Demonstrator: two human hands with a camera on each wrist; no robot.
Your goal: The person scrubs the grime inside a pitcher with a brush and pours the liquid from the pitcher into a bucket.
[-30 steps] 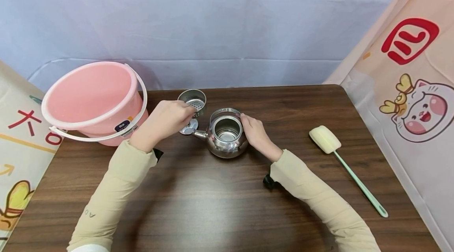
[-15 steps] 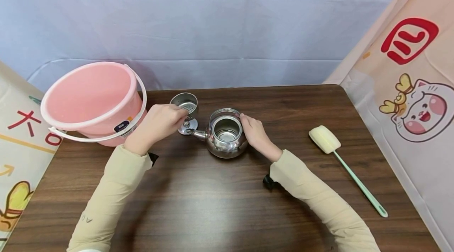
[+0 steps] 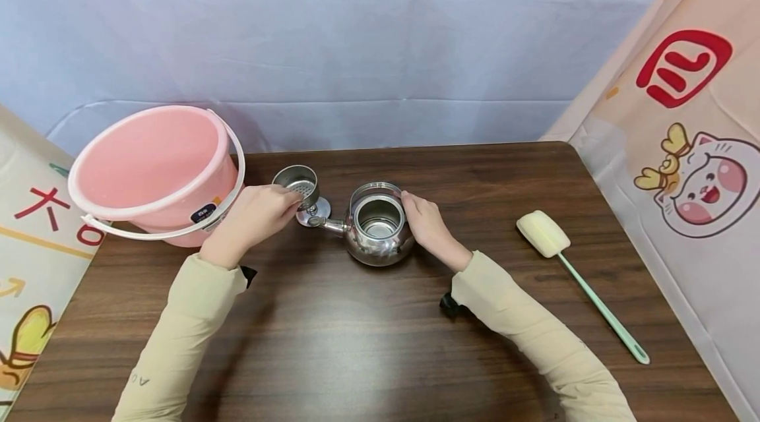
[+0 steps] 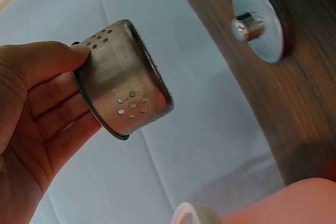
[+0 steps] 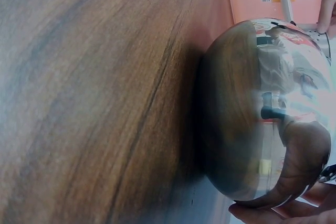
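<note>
A steel teapot [image 3: 380, 252] stands on the table with its mouth uncovered and its spout to the left. My right hand [image 3: 426, 221] holds it at its right side, by the handle; in the right wrist view, fingers [image 5: 262, 214] lie against the shiny body. Raised beside the bucket, my left hand [image 3: 256, 214] pinches the rim of a perforated steel tea strainer [image 4: 118, 80], thumb outside and fingers on the other side. A round metal lid [image 4: 265, 22] with a knob lies on the table near the spout tip, partly overlapped by the strainer in the head view.
To the left is a pink bucket [image 3: 178, 216] with a white handle. A sponge brush [image 3: 545, 234] with a long green handle lies at the right of the wooden table [image 3: 356, 343]. A pale cloth [image 3: 380, 46] hangs behind the table's back edge.
My left hand has carried the strainer left and a little toward me, away from the teapot and nearer the bucket. The right hand and teapot have stayed in place.
</note>
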